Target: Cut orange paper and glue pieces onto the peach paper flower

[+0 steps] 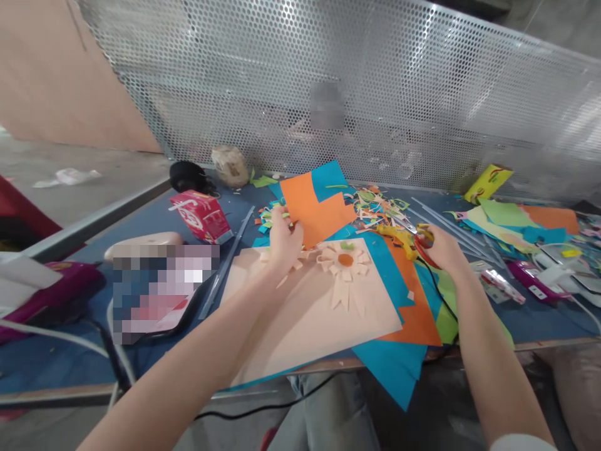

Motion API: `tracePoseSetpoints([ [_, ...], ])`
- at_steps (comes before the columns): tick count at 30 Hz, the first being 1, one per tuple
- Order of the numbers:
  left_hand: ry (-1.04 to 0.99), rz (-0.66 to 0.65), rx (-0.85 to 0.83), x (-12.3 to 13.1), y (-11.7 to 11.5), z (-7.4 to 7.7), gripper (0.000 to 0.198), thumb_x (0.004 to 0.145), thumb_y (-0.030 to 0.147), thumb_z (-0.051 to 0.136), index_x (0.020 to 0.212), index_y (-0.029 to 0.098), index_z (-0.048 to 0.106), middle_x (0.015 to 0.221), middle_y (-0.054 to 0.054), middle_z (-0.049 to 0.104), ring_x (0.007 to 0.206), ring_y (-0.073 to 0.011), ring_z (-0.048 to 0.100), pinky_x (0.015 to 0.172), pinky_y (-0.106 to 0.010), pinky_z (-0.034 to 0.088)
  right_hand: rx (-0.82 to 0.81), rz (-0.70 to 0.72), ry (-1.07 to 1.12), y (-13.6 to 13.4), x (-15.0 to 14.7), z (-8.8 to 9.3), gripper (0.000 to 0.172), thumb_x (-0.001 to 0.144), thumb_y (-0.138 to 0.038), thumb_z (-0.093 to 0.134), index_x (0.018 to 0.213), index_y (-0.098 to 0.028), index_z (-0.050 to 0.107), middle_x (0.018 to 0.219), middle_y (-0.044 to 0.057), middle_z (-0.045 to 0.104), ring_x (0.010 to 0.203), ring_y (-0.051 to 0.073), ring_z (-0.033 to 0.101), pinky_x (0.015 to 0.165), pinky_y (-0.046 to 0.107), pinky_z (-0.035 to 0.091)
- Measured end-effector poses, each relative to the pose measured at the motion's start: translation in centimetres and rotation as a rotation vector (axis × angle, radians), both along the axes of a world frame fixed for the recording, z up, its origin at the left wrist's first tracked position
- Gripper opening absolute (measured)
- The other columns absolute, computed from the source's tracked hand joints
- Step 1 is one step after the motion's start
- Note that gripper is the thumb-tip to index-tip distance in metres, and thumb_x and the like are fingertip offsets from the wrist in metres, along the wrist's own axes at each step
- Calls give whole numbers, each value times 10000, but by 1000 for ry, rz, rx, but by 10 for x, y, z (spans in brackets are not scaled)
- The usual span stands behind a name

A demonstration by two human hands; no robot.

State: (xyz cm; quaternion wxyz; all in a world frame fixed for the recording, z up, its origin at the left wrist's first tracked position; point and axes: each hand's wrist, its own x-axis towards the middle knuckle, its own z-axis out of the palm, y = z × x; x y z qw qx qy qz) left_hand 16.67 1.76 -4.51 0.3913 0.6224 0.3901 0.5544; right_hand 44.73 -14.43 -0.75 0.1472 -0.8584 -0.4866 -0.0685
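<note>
My left hand (283, 241) is closed on a small peach paper piece (300, 257) at the far edge of a large peach sheet (305, 319). A peach paper flower (345, 263) with an orange centre lies on that sheet just right of the hand. My right hand (441, 247) grips red-handled scissors (420, 241), beside a yellow glue gun (397, 237). Orange (312, 207) and blue sheets (394, 363) lie under and around the peach sheet.
A red box (201, 216) and a pink case (141, 241) sit at the left, with a magenta tool (47, 294). Paper scraps (375, 203), clear glue sticks (446, 222) and coloured sheets (511, 219) litter the right. A perforated metal screen (375, 94) backs the table.
</note>
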Motion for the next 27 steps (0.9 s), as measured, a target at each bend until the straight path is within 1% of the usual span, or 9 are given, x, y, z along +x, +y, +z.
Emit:
tracePoseSetpoints([
  [2, 4, 6, -2, -1, -1, 0, 265, 712, 118, 463, 954, 190, 380, 875, -65, 637, 764, -167, 633, 624, -264, 472, 5, 29, -12, 0, -5, 1, 335, 735, -257, 562, 1047, -135, 574, 1029, 143, 644, 902, 250, 608, 692, 278, 434],
  [5, -10, 6, -1, -1, -1, 1, 269, 709, 114, 466, 951, 190, 376, 892, -71, 642, 789, -168, 636, 642, -265, 478, -15, 23, -20, -1, -10, 0, 311, 720, -248, 575, 1007, -133, 599, 958, 143, 667, 875, 260, 618, 685, 283, 437],
  [10, -30, -2, 9, -1, -2, 2, 258, 705, 102, 452, 933, 193, 373, 907, -73, 637, 833, -170, 632, 638, -257, 474, -23, 15, -54, -4, -14, 1, 279, 733, -240, 554, 989, -144, 609, 888, 131, 681, 845, 256, 630, 667, 274, 431],
  [16, -21, -14, -14, 0, -2, 3, 263, 714, 104, 450, 948, 194, 367, 913, -69, 634, 819, -167, 632, 644, -264, 467, -109, -6, -69, -4, -23, 5, 291, 765, -283, 506, 994, -129, 594, 901, 156, 674, 846, 279, 630, 628, 282, 421],
  [20, -14, -11, 3, 0, -2, 2, 254, 713, 97, 445, 936, 194, 371, 895, -62, 625, 830, -166, 626, 634, -260, 463, -206, -41, -70, -4, -32, 5, 351, 763, -352, 500, 1032, -140, 579, 906, 164, 670, 829, 286, 631, 586, 290, 411],
  [23, -21, -31, 4, 1, -3, 2, 266, 716, 103, 445, 959, 188, 378, 902, -69, 626, 847, -177, 626, 656, -276, 472, -270, -65, -59, -2, -36, 3, 398, 751, -379, 509, 1067, -144, 564, 929, 168, 665, 828, 292, 629, 564, 294, 403],
  [25, -27, -40, -3, 1, -3, 2, 273, 717, 105, 447, 970, 184, 383, 914, -76, 628, 854, -182, 628, 669, -285, 478, -279, -50, -42, -1, -35, 3, 382, 761, -377, 501, 1054, -142, 568, 929, 166, 666, 833, 289, 628, 572, 291, 404],
  [27, -30, -38, -3, 1, -3, 2, 274, 716, 102, 447, 969, 185, 385, 922, -74, 629, 858, -180, 629, 671, -282, 482, -267, -19, -20, -1, -34, 3, 327, 775, -344, 495, 1016, -140, 582, 925, 158, 669, 846, 273, 627, 600, 280, 410],
])
